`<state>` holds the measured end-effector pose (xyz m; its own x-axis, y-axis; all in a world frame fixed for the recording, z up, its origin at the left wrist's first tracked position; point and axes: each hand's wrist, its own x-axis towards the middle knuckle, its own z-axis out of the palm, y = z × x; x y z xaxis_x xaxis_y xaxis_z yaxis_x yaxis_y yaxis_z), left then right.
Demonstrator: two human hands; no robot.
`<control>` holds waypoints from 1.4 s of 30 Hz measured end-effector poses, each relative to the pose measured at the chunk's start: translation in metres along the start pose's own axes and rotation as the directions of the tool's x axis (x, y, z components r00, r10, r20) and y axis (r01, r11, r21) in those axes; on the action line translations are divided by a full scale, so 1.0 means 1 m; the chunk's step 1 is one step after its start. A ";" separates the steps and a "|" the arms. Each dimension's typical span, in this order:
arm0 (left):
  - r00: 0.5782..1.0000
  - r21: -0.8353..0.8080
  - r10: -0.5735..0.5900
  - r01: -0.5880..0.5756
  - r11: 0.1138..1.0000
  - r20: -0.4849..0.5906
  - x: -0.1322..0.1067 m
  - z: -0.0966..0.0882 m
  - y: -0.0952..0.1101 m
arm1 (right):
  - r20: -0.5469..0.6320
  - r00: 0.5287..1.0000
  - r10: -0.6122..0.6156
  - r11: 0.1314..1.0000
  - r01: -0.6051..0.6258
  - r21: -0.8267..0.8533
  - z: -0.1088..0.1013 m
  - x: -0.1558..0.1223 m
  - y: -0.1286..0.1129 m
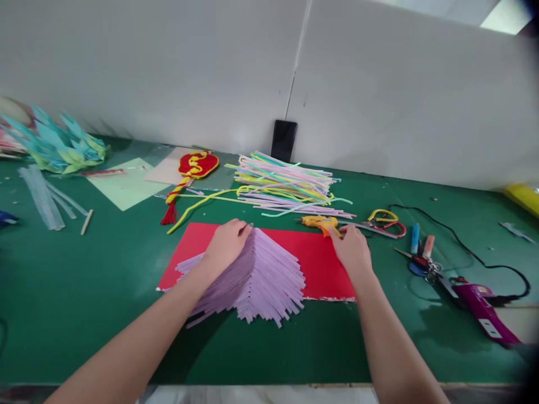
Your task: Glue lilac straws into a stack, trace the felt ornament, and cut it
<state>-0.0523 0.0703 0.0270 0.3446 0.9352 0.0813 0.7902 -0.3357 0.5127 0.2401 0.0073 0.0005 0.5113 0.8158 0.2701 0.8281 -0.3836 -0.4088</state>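
A leaf-shaped piece of layered light purple strips (273,275) lies over a red sheet (328,269), its ragged lower end reaching past the sheet's front edge. At its top tip, my left hand (229,242) pinches the strips with thumb and fingers. My right hand (352,249) is at the right side of the red sheet, its fingers closed around the handle of a yellow hot glue gun (318,222). The glue gun lies at the sheet's back edge, nozzle pointing left. Yellow-and-red-handled scissors (381,224) lie just behind my right hand.
A pile of coloured pipe cleaners (286,185) lies at the back, before a black phone (284,140) leaning on the wall. A red fan-shaped ornament (197,164) and green paper (126,182) are left. A purple hair straightener-like tool (484,314) with a cord lies right.
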 end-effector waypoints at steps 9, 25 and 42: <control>0.920 0.035 0.191 -0.215 0.976 0.342 0.031 -0.033 0.031 | -0.031 0.997 -0.073 0.994 0.075 0.077 0.015 -0.004 0.001; 0.641 -0.033 0.365 -0.469 0.883 0.675 0.047 -0.013 0.040 | -0.165 0.963 0.211 0.882 -0.115 0.457 -0.015 -0.018 -0.067; 0.548 -0.387 0.531 -0.364 0.847 0.646 0.025 -0.115 0.060 | -0.018 0.973 0.228 0.668 -0.143 0.731 0.000 -0.025 -0.069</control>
<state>-0.0548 0.0866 0.1578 0.9359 0.2619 -0.2357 0.3479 -0.5814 0.7355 0.1704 0.0131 0.0219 0.6908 0.6988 0.1858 0.3119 -0.0562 -0.9485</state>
